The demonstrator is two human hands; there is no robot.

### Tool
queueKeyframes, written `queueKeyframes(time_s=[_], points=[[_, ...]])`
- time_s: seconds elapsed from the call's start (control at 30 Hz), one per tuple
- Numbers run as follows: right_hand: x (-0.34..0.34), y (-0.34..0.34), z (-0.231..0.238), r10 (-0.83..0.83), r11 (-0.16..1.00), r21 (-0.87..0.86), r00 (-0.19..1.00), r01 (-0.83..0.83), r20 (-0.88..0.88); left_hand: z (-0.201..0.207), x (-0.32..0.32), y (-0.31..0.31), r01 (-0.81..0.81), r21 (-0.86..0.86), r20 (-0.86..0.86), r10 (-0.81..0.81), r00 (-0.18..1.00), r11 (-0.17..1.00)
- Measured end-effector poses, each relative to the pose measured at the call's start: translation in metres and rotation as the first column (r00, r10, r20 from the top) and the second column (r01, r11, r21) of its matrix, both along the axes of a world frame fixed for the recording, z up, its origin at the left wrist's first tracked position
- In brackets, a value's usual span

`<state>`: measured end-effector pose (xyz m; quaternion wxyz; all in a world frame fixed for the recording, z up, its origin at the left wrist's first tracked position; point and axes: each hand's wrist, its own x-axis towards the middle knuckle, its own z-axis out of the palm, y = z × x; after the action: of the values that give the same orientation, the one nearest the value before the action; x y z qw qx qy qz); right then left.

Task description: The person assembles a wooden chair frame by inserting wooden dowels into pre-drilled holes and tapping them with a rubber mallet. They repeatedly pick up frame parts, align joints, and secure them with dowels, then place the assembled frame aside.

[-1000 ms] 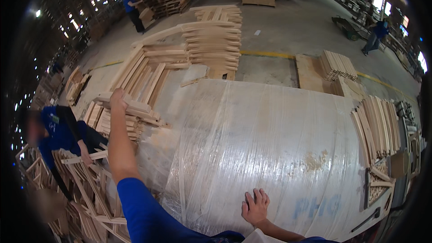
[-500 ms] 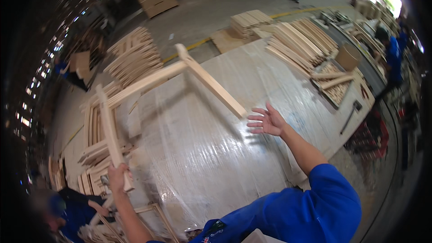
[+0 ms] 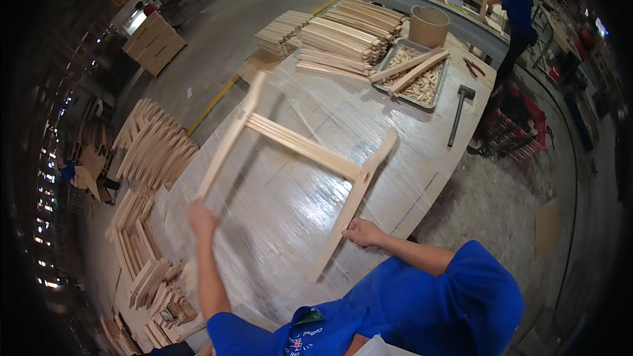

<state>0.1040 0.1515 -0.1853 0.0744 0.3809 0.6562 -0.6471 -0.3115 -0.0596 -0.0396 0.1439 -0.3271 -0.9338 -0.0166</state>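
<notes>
One wooden frame (image 3: 304, 147), roughly H-shaped, held over the plastic-wrapped counter (image 3: 412, 165); contact beneath uncertain. Left hand (image 3: 202, 218): blurred, fingers seemingly closed on one leg's end. Right hand (image 3: 364, 233): fingers pinched on the other leg's edge. Possible faults: right pinch slipping off the narrow edge, letting the frame twist and drop; a wide swing striking the mallet (image 3: 457, 113). Lettering (image 3: 315, 333): small, pale, on the blue shirt (image 3: 395, 300); none made out on the frame.

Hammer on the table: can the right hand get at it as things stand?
Probably, with a stretch: nothing visible stands between the right hand and the hammer, but it would first have to release the wooden frame.
</notes>
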Motion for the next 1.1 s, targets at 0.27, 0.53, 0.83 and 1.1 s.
queueKeyframes(time_s=[0.27, 0.53, 0.83, 1.1], points=[[0.033, 0.235, 0.007, -0.158, 0.987, -0.05, 0.958, 0.151, -0.237, -0.14, 0.297, 0.141, 0.418, 0.142, 0.612, -0.412, 0.676, 0.897], [-0.104, 0.513, 0.041, -0.222, 0.612, 0.728, 0.951, 0.309, -0.216, -0.121, 0.325, 0.205, 0.316, 0.06, 0.619, -0.284, 0.733, 0.947], [-0.168, 0.565, 0.028, -0.091, 0.657, 0.75, 0.996, 0.07, -0.013, -0.106, 0.345, 0.241, 0.159, -0.086, 0.69, -0.056, 0.722, 0.984], [-0.084, 0.553, 0.025, -0.558, 0.819, -0.458, 0.668, 0.347, -0.492, -0.097, 0.27, 0.302, -0.323, 0.376, 0.845, -0.178, 0.504, 0.869]])
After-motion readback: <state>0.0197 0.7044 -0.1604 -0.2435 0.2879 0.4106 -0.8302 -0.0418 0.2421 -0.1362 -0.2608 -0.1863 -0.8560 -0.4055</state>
